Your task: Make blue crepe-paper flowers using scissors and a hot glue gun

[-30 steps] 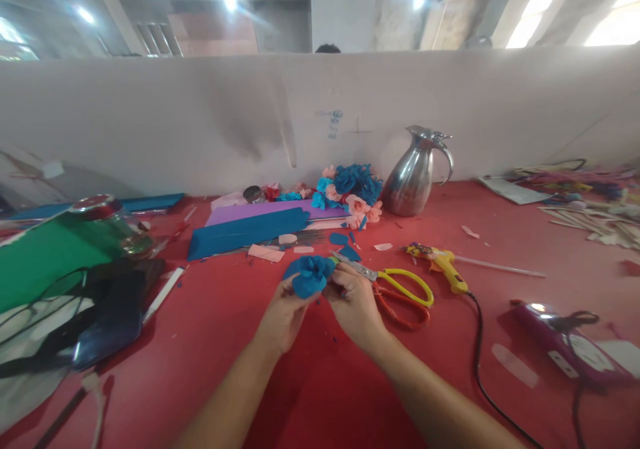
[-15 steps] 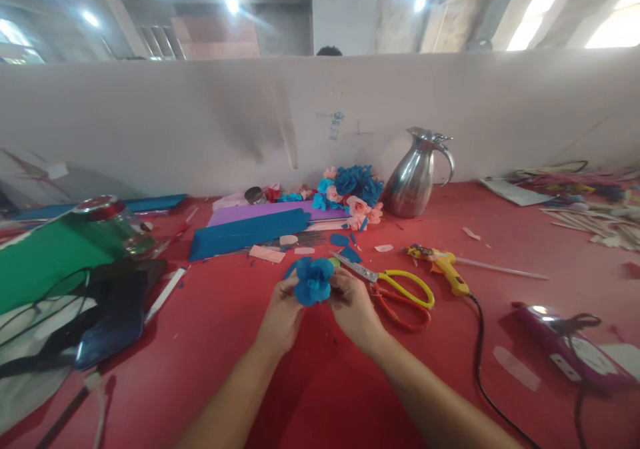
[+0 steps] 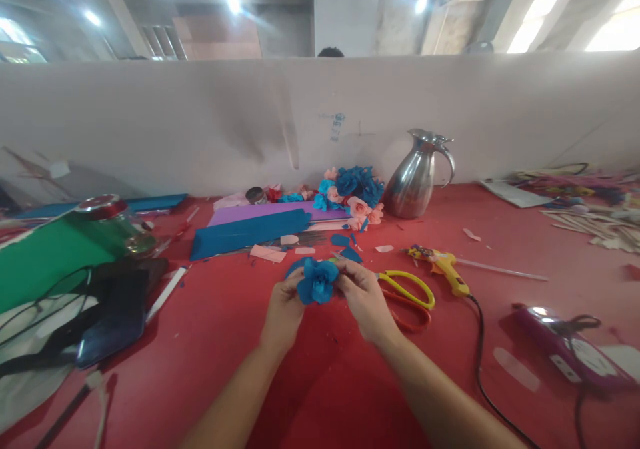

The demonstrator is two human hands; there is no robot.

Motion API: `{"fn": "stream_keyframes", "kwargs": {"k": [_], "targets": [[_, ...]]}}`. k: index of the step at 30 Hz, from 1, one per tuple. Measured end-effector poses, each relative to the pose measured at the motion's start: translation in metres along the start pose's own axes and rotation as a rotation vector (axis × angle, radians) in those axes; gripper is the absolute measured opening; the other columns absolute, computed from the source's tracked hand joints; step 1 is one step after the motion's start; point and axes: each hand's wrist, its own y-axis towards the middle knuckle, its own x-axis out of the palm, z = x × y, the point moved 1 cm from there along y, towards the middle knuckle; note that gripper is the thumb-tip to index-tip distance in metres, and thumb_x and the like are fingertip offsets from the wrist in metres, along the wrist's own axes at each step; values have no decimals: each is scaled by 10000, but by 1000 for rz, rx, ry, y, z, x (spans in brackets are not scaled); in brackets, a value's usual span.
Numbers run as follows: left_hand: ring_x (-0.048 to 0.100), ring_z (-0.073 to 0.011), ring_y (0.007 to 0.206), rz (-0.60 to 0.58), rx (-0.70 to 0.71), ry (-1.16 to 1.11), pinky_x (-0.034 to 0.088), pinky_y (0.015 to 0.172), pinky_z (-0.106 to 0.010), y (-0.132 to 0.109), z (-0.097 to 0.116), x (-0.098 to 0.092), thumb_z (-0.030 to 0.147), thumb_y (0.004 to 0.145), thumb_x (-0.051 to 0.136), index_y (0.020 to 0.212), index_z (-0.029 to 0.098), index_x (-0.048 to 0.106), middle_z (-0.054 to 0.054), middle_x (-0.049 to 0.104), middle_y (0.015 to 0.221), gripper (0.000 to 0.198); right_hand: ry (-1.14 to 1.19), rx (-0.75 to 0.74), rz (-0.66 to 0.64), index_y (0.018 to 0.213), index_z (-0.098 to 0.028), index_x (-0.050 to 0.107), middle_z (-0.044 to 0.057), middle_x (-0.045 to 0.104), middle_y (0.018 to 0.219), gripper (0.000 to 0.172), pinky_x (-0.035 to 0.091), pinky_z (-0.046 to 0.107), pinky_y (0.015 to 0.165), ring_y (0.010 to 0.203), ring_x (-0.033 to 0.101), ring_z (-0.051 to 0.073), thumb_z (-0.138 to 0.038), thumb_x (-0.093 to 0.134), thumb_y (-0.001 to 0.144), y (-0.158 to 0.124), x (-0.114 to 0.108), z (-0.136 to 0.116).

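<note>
Between my two hands, above the red table, is a blue paper flower (image 3: 318,281) with its petals facing me. My left hand (image 3: 284,301) is closed on its left edge, thumb and fingers pinching the paper. From the other side my right hand (image 3: 361,296) pinches a petal at the right edge. Just beyond my right hand lie scissors (image 3: 409,288) with one yellow and one red handle; the hand covers most of their blades. Loose blue paper petals (image 3: 350,254) are scattered past my fingertips.
A yellow glue gun (image 3: 445,270) with a black cord lies right. Behind are finished paper flowers (image 3: 357,192), a steel jug (image 3: 413,181) and blue paper (image 3: 250,234). A glass jar (image 3: 113,219) and dark pouch (image 3: 113,322) sit left; a purple power strip (image 3: 570,346) is far right.
The blue flower has shifted slightly right and turned a little. My right hand has moved slightly right and up, now covering more of the scissors' blades.
</note>
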Motion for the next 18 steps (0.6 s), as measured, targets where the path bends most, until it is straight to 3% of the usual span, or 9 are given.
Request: {"fn": "stream_keyframes", "kwargs": {"k": [3,7,14,18], "targets": [[558,-172,686,-1,-75,-30,441,745,-298,0,-3,1,303,641,780,615,194,736,1,661,662,120,89,92,27,672,-200,588,-29,537,558,188,378,240,522,510,490,124,-358,534,757,0,-1,-6],[578,-174,731,2,-126,-87,443,800,-314,0,-2,6,274,631,786,697,205,760,2,694,703,99,98,106,55,624,-195,565,-30,536,528,317,332,239,504,492,463,115,-480,590,759,0,-2,-7],[520,-115,609,104,-176,-149,409,616,-244,3,-3,5,305,600,819,652,177,725,0,672,660,168,110,150,90,590,-178,574,-40,510,485,291,308,230,505,471,428,92,-439,630,707,1,-1,-11],[501,-96,563,109,-240,-214,387,569,-232,5,-3,5,329,553,846,632,164,715,-4,665,636,224,116,142,112,604,-178,570,-32,546,557,303,320,229,503,479,438,86,-456,637,706,1,-1,-13]]}}
